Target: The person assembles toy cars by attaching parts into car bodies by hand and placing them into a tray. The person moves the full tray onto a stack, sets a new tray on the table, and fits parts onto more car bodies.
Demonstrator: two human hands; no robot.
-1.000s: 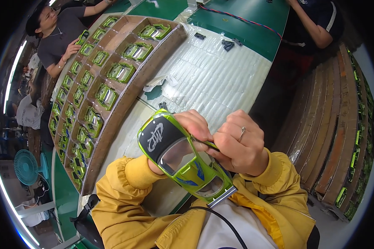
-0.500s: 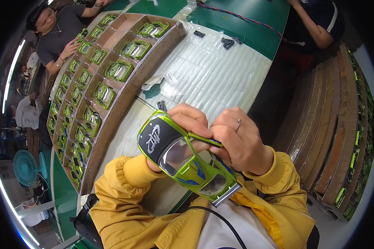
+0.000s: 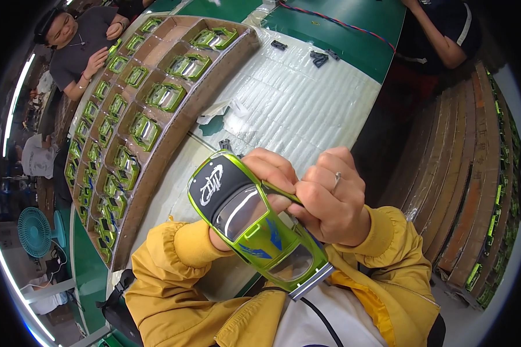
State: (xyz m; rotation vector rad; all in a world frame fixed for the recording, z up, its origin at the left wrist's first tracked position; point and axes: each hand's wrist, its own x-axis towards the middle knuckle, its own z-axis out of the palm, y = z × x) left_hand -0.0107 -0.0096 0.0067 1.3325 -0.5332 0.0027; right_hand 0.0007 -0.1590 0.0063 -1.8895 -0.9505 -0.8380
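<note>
A lime-green toy car body shell (image 3: 264, 234) with a black hood, clear windows and blue markings is held above the table, its silver-edged end pointing toward my chest. My left hand (image 3: 270, 168) reaches behind the shell and grips its right side, with fingers showing over the edge; the palm is hidden. My right hand (image 3: 331, 199), wearing a ring, is closed in a pinch at the same side edge, close to the left fingertips. What lies between the right fingers is mostly covered, so I cannot tell whether it is a separate part.
To the left stands a divided cardboard tray (image 3: 194, 115) with several green car shells. Small black parts (image 3: 318, 59) lie on white foam sheeting (image 3: 289, 98). Stacked cardboard trays (image 3: 446, 173) rise at the right. One co-worker (image 3: 87, 46) is at far left, another (image 3: 446, 34) at far right.
The car shell has turned slightly, showing more of its roof, and shifted a little left. Both my hands keep their grip at its side. The far-left co-worker's hand has drawn back toward the body.
</note>
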